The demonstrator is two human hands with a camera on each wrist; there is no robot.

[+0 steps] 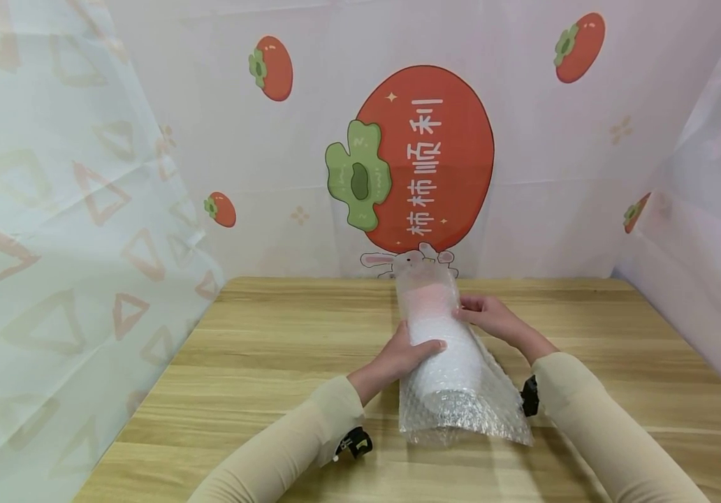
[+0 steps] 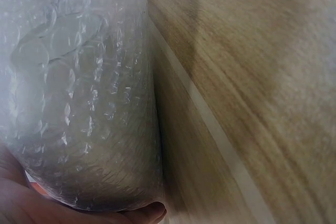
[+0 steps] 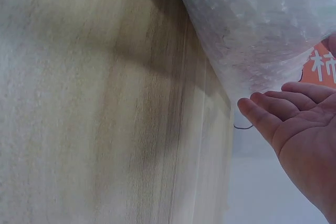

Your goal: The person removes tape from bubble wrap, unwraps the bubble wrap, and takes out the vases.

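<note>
A white cylinder (image 1: pixel 441 356), pinkish toward its far end, lies inside clear bubble wrap (image 1: pixel 483 419). The wrap blurs what kind of object it is. My left hand (image 1: pixel 403 353) grips the bundle from the left, thumb across the top; in the left wrist view its fingers (image 2: pixel 142 214) reach around the wrapped side. On the right, near the far end, my right hand (image 1: pixel 492 318) has its thumb against the wrap. The right wrist view shows its fingers (image 3: pixel 265 116) fairly straight, beside the wrap.
The bundle is over a wood-grain table (image 1: pixel 272 363), whose far edge meets a printed cloth backdrop (image 1: pixel 530 230). Cloth sides (image 1: pixel 77 209) stand at left and right. A loose flap of wrap spreads toward the near right.
</note>
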